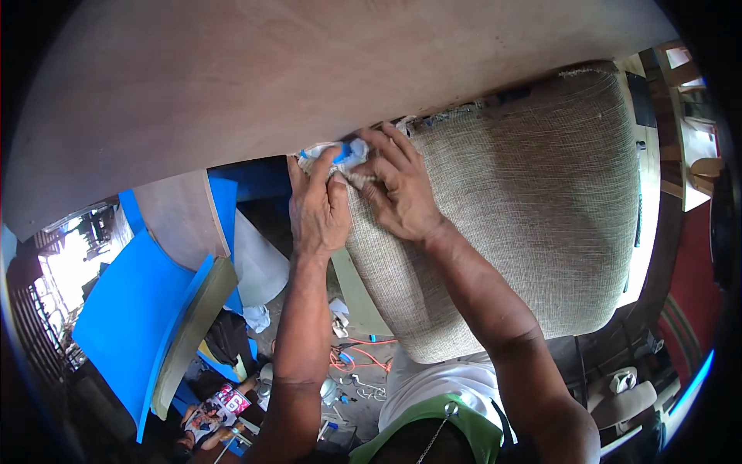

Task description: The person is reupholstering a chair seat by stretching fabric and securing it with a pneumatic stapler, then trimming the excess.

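Note:
An upholstered cushion point(525, 209) in grey-beige woven fabric leans against a broad wooden panel point(309, 77). At its upper left corner, white and blue padding point(349, 155) shows between the fabric edge and the panel. My left hand point(318, 213) grips this corner, its fingers over the padding and its thumb on the fabric edge. Beside it, my right hand point(406, 193) pinches the gathered fabric edge with thumb and forefinger, while its other fingers reach up toward the panel. My fingers partly hide the padding. The fabric edge along the panel looks frayed.
Blue foam sheets point(147, 301) and a bent olive panel point(193, 336) stand at left. Below them a person point(216, 414) sits low near the floor. An orange cord point(371, 357) lies on the littered floor. Wooden frames point(688, 124) stand at far right.

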`<state>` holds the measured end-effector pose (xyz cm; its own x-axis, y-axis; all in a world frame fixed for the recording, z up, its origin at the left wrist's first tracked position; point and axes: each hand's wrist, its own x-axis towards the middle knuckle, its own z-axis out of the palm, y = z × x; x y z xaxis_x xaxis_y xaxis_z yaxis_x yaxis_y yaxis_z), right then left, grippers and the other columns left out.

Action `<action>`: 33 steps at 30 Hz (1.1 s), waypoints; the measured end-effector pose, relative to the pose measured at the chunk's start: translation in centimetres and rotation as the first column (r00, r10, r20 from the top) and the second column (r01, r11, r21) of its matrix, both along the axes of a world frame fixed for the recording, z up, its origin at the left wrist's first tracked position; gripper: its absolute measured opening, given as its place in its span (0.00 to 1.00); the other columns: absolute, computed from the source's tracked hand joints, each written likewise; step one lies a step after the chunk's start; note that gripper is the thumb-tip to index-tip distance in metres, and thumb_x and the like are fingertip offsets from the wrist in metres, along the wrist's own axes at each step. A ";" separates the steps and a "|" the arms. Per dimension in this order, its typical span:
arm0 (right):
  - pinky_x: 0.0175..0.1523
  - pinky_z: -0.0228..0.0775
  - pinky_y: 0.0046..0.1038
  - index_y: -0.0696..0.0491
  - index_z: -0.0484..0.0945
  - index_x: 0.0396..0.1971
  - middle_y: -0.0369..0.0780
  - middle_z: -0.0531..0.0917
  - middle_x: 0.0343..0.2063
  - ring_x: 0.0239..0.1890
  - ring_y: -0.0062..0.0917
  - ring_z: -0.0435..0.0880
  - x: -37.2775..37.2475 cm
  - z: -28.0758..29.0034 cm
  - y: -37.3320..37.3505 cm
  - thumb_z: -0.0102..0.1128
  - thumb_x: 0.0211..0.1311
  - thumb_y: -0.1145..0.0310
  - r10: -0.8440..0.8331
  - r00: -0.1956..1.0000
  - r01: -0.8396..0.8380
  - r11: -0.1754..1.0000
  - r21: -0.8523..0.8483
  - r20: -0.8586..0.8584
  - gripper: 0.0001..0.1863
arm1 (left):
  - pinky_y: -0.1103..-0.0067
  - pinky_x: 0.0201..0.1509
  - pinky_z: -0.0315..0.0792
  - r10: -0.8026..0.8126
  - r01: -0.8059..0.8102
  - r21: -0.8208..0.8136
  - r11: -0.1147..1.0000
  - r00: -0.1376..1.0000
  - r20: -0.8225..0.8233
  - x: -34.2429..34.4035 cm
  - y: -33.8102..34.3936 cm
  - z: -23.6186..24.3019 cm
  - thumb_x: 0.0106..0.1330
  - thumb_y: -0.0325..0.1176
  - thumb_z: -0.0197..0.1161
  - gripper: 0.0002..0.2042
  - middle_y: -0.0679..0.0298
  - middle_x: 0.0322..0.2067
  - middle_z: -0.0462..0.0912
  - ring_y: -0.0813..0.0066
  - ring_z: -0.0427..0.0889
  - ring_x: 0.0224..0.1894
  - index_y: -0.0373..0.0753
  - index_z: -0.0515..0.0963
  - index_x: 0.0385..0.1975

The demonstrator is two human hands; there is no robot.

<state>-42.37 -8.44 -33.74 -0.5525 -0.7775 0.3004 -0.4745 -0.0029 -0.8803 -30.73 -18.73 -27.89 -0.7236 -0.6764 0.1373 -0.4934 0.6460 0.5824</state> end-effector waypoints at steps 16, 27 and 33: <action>0.67 0.59 0.47 0.54 0.73 0.45 0.45 0.84 0.37 0.49 0.40 0.84 -0.9 -0.6 -0.5 0.57 0.68 0.64 0.195 0.969 -0.220 0.962 0.162 0.153 0.12 | 0.57 0.58 0.66 0.094 -0.093 -0.091 0.992 0.996 0.008 -1.0 0.0 -1.8 0.71 0.34 0.56 0.10 0.40 0.48 0.73 0.44 0.71 0.54 0.33 0.79 0.38; 0.48 0.74 0.41 0.55 0.81 0.42 0.47 0.85 0.29 0.37 0.44 0.85 -0.8 -1.9 -2.6 0.63 0.68 0.66 -0.050 0.966 0.032 0.997 0.074 0.255 0.09 | 0.63 0.64 0.68 0.112 -0.125 -0.052 0.991 0.972 -0.205 -0.2 0.5 -3.4 0.68 0.30 0.62 0.20 0.47 0.55 0.72 0.54 0.74 0.57 0.33 0.70 0.57; 0.40 0.83 0.31 0.53 0.87 0.41 0.44 0.90 0.38 0.37 0.35 0.91 -1.1 -2.0 -3.7 0.69 0.60 0.75 -0.154 0.956 0.159 0.987 0.001 0.249 0.09 | 0.56 0.71 0.60 0.277 -0.228 0.187 0.955 0.911 -0.305 -0.2 1.3 -3.4 0.54 0.26 0.78 0.45 0.50 0.69 0.57 0.55 0.62 0.71 0.38 0.53 0.68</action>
<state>-43.44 -12.18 -35.69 -0.7255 -0.6712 0.1524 -0.2376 0.0365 -0.9707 -30.96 -17.39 -31.31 -0.4577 -0.8608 0.2224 -0.3972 0.4218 0.8151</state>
